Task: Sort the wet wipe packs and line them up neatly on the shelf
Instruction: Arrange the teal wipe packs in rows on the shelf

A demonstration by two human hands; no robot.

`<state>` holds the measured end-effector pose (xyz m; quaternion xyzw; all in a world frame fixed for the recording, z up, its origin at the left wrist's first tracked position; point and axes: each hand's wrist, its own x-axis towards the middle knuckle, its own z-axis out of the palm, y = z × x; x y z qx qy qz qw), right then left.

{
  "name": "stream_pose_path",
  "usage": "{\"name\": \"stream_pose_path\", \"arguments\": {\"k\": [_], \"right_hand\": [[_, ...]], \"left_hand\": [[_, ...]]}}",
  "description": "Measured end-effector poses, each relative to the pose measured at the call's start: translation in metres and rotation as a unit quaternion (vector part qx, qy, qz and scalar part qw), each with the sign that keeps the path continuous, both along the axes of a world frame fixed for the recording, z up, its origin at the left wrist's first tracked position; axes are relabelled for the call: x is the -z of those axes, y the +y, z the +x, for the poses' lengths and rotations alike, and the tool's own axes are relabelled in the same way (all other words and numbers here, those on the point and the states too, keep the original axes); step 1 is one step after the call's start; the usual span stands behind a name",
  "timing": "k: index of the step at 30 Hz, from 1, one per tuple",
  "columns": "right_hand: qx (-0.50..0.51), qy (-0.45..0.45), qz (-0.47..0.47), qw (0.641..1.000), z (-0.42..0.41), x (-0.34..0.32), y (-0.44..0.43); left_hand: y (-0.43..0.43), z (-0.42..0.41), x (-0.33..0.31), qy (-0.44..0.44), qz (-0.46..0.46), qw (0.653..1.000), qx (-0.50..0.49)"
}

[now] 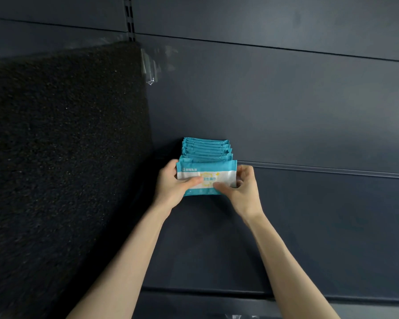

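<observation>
Left grip (173,180) and right grip (242,187) clasp a teal-and-white plastic wet wipe pack (207,174) by its ends, at the front of my upright row of matching packs (205,149) on the dark metal shelf (309,203). Nearly done, I judge; I see no loose packs.

Bare left grip (171,184), bare right grip (243,192), bare forearms (129,261).

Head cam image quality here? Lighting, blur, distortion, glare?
Head view: dim, soft brighter patch on the back panel upper right; front pack brightest, its print slightly soft; left hand and right hand gripping it, thumbs a little blurred; wide-angle bows the panel seams; foam panel smears toward the lower left; glints on the clear tape.
</observation>
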<state>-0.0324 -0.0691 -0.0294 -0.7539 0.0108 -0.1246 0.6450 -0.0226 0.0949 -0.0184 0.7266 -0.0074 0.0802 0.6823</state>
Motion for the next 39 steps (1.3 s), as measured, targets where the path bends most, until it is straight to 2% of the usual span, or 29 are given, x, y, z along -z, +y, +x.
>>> {"name": "stream_pose_path", "arguments": {"k": [6,14,18,22,27,35,39], "right_hand": [[0.029,-0.027,-0.108,0.993,0.003,0.004,-0.007],[0.026,-0.075,-0.260,0.962,0.010,0.006,-0.006],[0.017,-0.074,-0.316,0.946,0.010,0.010,-0.010],[-0.020,-0.040,-0.349,0.936,0.014,0.012,-0.009],[-0.012,-0.004,-0.392,0.920,0.016,0.006,-0.009],[0.009,0.011,-0.413,0.911,0.004,-0.009,-0.007],[0.055,-0.038,-0.413,0.908,-0.022,-0.027,-0.011]], "left_hand": [[0.004,0.008,0.022,-0.068,0.150,0.985,-0.056],[0.006,0.012,0.028,-0.076,0.230,0.964,-0.108],[0.008,0.013,0.027,-0.039,0.201,0.977,-0.050],[0.007,0.013,0.026,-0.037,0.236,0.971,-0.031],[0.002,0.012,0.025,-0.046,0.281,0.958,-0.042],[0.009,0.003,0.012,-0.014,0.333,0.941,-0.048],[0.010,-0.019,-0.011,-0.094,0.359,0.926,-0.077]]}}
